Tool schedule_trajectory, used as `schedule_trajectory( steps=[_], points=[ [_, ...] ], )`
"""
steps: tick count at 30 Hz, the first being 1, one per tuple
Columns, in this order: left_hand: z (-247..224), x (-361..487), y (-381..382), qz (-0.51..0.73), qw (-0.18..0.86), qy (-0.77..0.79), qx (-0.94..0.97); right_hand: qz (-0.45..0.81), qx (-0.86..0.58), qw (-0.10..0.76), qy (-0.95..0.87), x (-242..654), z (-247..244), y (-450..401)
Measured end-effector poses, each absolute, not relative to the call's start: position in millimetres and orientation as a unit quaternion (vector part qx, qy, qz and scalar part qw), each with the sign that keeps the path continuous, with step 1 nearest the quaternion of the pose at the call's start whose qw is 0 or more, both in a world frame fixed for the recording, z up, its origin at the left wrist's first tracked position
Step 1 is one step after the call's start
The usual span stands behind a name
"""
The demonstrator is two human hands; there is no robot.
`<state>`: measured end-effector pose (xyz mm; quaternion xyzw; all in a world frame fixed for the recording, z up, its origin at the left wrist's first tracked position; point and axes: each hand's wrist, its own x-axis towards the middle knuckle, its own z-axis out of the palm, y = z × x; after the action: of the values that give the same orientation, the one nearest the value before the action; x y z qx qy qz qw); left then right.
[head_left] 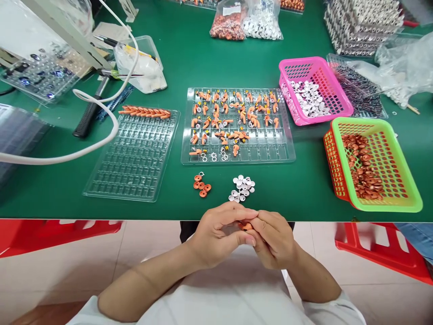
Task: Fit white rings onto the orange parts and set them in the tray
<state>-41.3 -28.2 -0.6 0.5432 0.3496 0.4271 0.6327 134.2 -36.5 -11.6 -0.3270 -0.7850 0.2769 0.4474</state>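
Note:
At the table's front edge, my left hand [218, 234] and my right hand [276, 239] meet with their fingertips together. Between them sits a small orange plastic part [246, 226] with a dark spot, mostly covered by the fingers. Both hands are closed on it. Just beyond lie a loose heap of white round caps [242, 188] and a few orange discs [202, 185] with a small white ring. Farther back, a clear compartment tray [267, 153] holds many curved orange pieces with yellow and white bits, plus some white rings.
Left stands another clear tray [128, 167] with a row of orange pieces [145, 112]. A white cable [101, 140] loops past a hammer [91, 110]. Right are a pink basket [341, 97] of white caps and a green basket [402, 180] of copper-coloured discs. Bagged parts [228, 22] lie behind.

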Motion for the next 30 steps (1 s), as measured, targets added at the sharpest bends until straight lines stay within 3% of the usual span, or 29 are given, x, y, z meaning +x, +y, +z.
schedule_trajectory(
  steps=[12,21,24,28,30],
  points=[
    [-2,-41,-31,0.441,0.644,0.366,0.506,0.275,-0.319,0.436,-0.796,134,-15,-36],
    [8,-43,-20,0.381,0.631,0.405,0.541,0.329,-0.358,0.422,-0.765,138,-15,-33],
    [8,-44,-16,0.380,0.559,0.413,0.610,0.333,-0.396,0.405,-0.754,142,-11,-30],
    [0,-46,-10,0.423,0.343,0.398,0.738,0.311,-0.439,0.382,-0.751,145,-6,-27],
    [-4,-46,-7,0.430,0.282,0.376,0.771,0.301,-0.442,0.384,-0.752,144,-4,-26]
  ],
)
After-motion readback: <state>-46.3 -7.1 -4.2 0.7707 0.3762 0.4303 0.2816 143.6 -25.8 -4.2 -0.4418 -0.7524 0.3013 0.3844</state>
